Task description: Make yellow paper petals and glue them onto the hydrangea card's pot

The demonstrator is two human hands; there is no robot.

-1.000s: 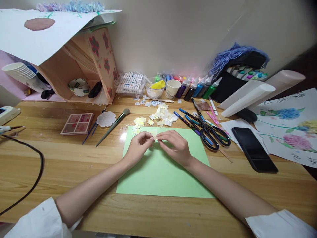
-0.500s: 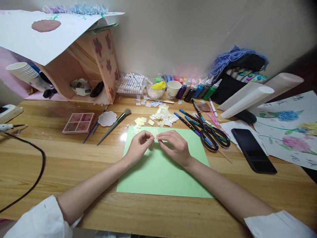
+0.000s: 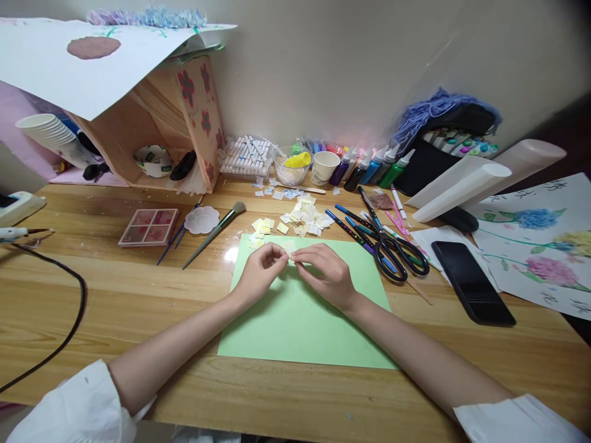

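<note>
Over the upper part of a light green sheet of paper (image 3: 305, 326), my left hand (image 3: 263, 271) and my right hand (image 3: 325, 274) meet fingertip to fingertip. Both pinch one small pale yellow paper piece (image 3: 289, 247), held between thumbs and index fingers; the fingers cover part of it. Just beyond the sheet lies a loose pile of pale yellow and white paper squares (image 3: 307, 215). A smaller group of yellow squares (image 3: 263, 226) sits left of that pile, partly touching the green sheet's top edge.
Black-handled scissors (image 3: 392, 252) and several pens lie right of the sheet, beside a phone (image 3: 473, 283). Leftward are a brush (image 3: 215, 235), a flower-shaped palette (image 3: 202, 219) and a pink palette box (image 3: 148, 227). A paper cup (image 3: 325, 168) and paint bottles (image 3: 355, 175) line the wall.
My hands keep the same pinch on the paper piece, with hardly any movement. The whole view has shifted slightly.
</note>
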